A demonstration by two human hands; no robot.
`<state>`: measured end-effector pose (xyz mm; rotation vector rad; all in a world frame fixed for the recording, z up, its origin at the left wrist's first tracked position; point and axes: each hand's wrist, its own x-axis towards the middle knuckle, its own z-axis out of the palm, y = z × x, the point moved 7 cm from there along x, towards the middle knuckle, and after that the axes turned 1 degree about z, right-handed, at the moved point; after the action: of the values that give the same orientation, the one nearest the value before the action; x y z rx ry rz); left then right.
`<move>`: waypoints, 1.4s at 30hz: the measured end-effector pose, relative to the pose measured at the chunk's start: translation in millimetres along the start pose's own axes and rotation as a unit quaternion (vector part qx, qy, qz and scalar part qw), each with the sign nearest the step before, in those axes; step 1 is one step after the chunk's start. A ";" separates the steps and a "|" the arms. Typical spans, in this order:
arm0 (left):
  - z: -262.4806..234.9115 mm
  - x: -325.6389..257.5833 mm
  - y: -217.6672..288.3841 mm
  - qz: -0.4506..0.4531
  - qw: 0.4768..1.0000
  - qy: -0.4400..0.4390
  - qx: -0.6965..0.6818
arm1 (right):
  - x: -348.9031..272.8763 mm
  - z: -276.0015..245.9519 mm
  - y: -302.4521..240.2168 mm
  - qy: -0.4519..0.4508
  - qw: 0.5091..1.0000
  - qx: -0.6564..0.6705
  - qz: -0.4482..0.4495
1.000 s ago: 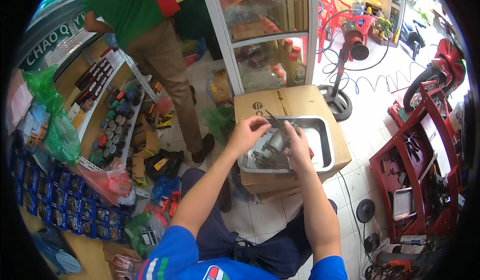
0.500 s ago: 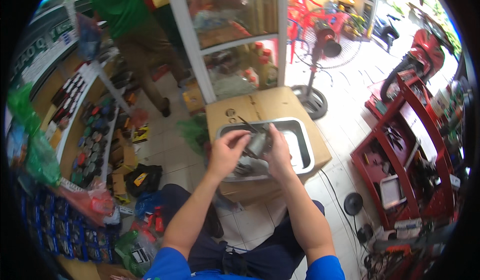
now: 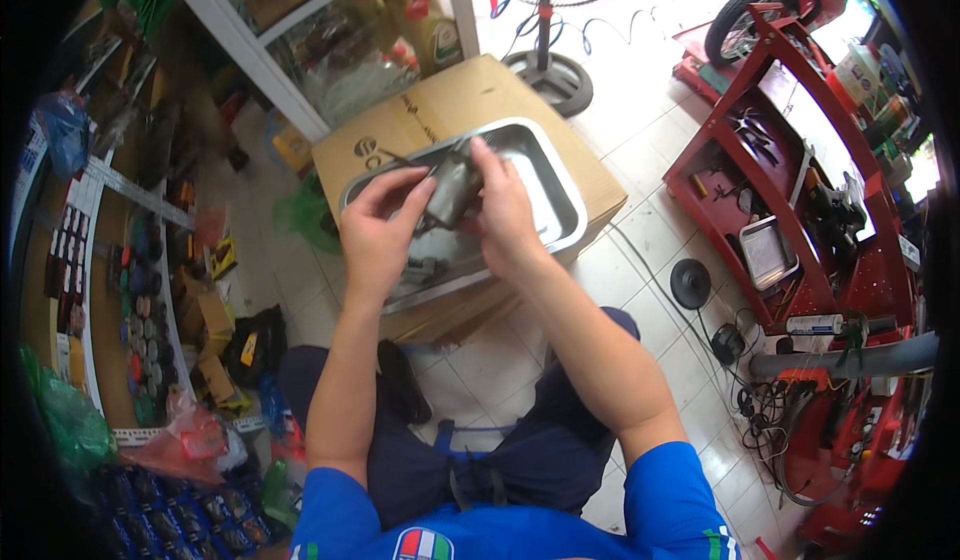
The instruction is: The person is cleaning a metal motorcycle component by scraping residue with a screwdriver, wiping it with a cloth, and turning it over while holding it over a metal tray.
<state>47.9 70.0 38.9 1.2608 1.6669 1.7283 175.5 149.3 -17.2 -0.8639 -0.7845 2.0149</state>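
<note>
My left hand [image 3: 380, 225] and my right hand [image 3: 503, 210] both grip a dull grey metal part [image 3: 451, 192], held between them above a steel tray [image 3: 560, 185]. The tray rests on a brown cardboard box [image 3: 450, 100] in front of my knees. More small grey parts [image 3: 425, 265] lie in the tray under my left hand. My thumbs and fingers cover much of the held part, so its shape is unclear.
A red tool rack [image 3: 800, 190] with a small metal tray stands at the right. A glass cabinet [image 3: 350, 30] with bottles is behind the box, a fan base [image 3: 548, 75] beside it. Shelves of small goods [image 3: 140, 290] line the left. Cables [image 3: 770, 400] lie on the tiled floor.
The view has tilted down and closer. My hands have lifted the metal part a little above the tray. The person in the green top at the upper left is out of view.
</note>
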 end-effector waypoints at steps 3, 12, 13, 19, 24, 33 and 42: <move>4.2 -0.6 3.5 0.001 1.000 -0.009 -0.015 | -3.1 -1.3 -3.4 0.025 1.000 0.010 0.004; -4.3 0.3 8.2 0.006 1.000 -0.016 0.004 | -9.2 14.5 0.2 -0.055 0.998 -0.007 -0.001; -3.1 -0.1 8.7 0.000 1.000 -0.016 0.005 | -10.6 13.7 0.4 -0.055 0.998 -0.015 0.004; -9.4 0.7 1.3 -0.008 1.000 -0.005 0.016 | -11.3 16.6 6.7 -0.020 0.998 -0.052 0.008; -15.3 1.8 -2.1 -0.019 1.000 0.005 0.011 | -12.9 22.6 9.3 -0.026 0.998 -0.057 0.008; -15.3 2.8 -2.0 -0.015 0.998 0.027 0.047 | -10.2 21.8 11.1 -0.005 0.995 -0.097 -0.016; -14.2 1.3 -1.6 0.009 0.996 0.036 0.076 | -4.8 19.4 13.6 0.018 0.993 -0.093 -0.063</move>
<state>35.2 63.5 39.8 1.2966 1.8642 1.7048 156.8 134.3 -14.9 -0.9298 -0.9941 1.8311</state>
